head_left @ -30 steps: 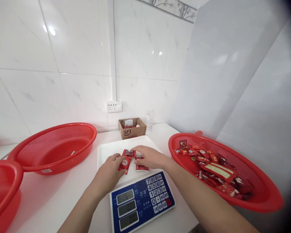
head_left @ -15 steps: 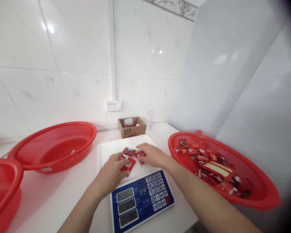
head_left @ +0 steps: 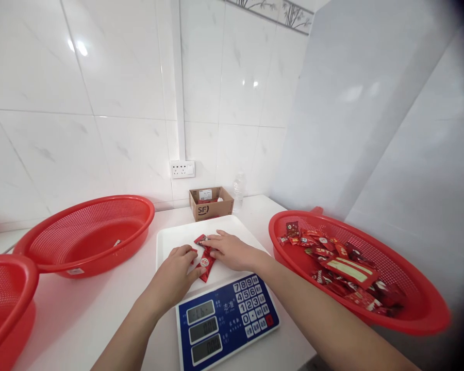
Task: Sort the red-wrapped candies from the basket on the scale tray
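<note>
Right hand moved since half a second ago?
Yes: judged against the scale, the right hand has shifted left, closer to the left hand.

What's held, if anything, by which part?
Cannot be told: the left hand and right hand cover parts of red sachets on the white scale pan, hiding any hold.

Packets (head_left: 206, 263) on scale (head_left: 228, 323), box (head_left: 213, 210) behind

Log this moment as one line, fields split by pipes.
left hand: at packets on scale | right hand: over packets, hold unclear | right basket: many packets inside | box: behind scale
</note>
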